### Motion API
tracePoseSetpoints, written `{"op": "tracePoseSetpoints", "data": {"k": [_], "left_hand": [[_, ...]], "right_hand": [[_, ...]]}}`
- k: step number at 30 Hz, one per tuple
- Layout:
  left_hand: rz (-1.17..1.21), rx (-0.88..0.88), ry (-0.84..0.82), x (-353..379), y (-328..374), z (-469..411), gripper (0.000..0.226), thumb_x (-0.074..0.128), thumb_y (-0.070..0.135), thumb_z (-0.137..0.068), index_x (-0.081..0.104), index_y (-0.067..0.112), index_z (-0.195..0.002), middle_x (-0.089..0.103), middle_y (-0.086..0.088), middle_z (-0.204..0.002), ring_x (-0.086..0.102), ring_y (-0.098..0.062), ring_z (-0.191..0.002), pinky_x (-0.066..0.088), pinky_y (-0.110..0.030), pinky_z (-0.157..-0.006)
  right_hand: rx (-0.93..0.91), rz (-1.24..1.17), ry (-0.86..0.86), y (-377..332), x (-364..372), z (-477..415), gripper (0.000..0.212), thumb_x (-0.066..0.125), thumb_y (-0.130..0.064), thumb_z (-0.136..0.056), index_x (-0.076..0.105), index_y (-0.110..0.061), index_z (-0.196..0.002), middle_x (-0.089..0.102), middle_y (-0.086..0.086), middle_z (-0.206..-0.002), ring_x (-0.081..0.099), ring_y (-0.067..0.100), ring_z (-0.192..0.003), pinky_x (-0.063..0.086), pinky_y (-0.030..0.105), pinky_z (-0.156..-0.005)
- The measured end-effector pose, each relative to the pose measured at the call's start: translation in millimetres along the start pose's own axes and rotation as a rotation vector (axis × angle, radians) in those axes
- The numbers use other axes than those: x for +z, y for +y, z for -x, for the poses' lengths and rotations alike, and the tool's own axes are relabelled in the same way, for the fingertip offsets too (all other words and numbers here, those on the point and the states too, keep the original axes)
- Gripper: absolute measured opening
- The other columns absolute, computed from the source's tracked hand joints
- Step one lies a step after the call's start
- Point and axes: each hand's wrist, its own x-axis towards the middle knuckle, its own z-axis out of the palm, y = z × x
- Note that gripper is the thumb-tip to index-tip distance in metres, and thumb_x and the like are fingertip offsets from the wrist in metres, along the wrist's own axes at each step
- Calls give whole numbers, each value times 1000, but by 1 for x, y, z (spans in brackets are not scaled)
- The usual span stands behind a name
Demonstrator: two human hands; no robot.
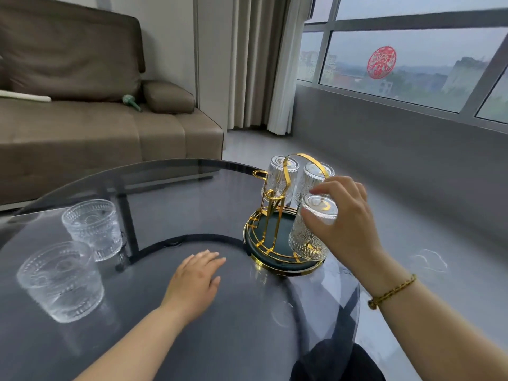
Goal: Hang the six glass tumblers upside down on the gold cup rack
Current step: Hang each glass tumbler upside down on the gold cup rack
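Note:
The gold cup rack (275,215) with a dark green round base stands near the right edge of the glass table (192,312). Two tumblers hang upside down on its far pegs, one at the back left (280,177) and one at the back right (313,180). My right hand (346,218) grips a third tumbler (310,229), upside down over a near peg. Two more tumblers stand upright at the table's left, one farther (93,229) and one nearer (60,281). My left hand (195,281) rests flat on the table, fingers apart, holding nothing.
A brown sofa (96,127) lies beyond the table. Curtains (255,64) and a large window (412,64) fill the right. The grey floor (412,257) drops away right of the table edge. The rack sits close to that edge.

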Motion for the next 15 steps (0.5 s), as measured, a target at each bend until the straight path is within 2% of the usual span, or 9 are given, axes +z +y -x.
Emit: {"op": "tracePoseSetpoints", "data": {"k": [2,4,5,6,8,10,12,13,15], "left_hand": [[68,-15,92,-12,-6,23,37,44,18,-90,45,18,-127,45,0,-139,34,-14,-132,21,-30,-111],[139,-54,214,-23,-11,48,26,56,10,-82,63,9,-107,66,-10,-113,55,-23,-113,39,-37,-99],[149,-91,278,-28,-18,64,21,58,8,-78,67,7,-97,70,-11,-101,61,-24,-103,44,-37,-92],[163,-137,322,-32,-24,78,17,59,6,-78,68,6,-92,71,-10,-94,62,-23,-96,44,-32,-88],[248,-257,370,-40,-39,105,13,60,2,-79,69,8,-86,68,-5,-88,59,-22,-91,37,-22,-84],[352,-362,438,-47,-56,125,21,60,1,-79,65,21,-73,61,5,-78,55,-19,-85,33,-20,-75],[442,-476,551,-53,-74,140,32,61,1,-78,54,30,-65,55,12,-73,52,-13,-77,32,-19,-64],[485,-524,604,-55,-82,143,29,62,1,-77,52,27,-67,53,11,-74,51,-14,-76,32,-20,-64],[545,-611,680,-59,-94,142,24,66,2,-73,51,17,-85,53,2,-86,52,-22,-85,34,-25,-71]], "right_hand": [[-34,-67,-74,-11,15,10,22,70,-12,-68,60,-6,-87,60,11,-97,41,18,-93,30,27,-81],[-63,-139,-183,-19,35,19,19,68,-12,-70,59,-6,-87,56,5,-92,43,17,-89,32,22,-77],[-77,-184,-246,-27,47,24,19,66,-11,-72,59,-6,-88,53,2,-90,44,16,-88,34,20,-76],[-80,-226,-305,-34,60,30,20,65,-12,-73,58,-7,-90,50,-1,-90,45,15,-87,36,18,-75],[-75,-310,-402,-52,88,41,23,63,-12,-75,56,-8,-96,48,-4,-91,45,11,-86,35,11,-73],[-41,-401,-490,-72,117,53,27,63,-13,-75,54,-9,-101,49,-4,-93,46,10,-87,33,10,-74],[9,-498,-583,-94,146,65,33,63,-15,-75,51,-12,-106,50,-5,-99,48,11,-92,34,13,-79],[35,-537,-626,-103,158,71,37,63,-16,-75,49,-14,-110,50,-5,-102,48,11,-95,34,14,-81],[89,-595,-719,-118,178,79,47,63,-19,-76,42,-19,-119,48,-7,-110,45,8,-102,33,16,-85]]}}
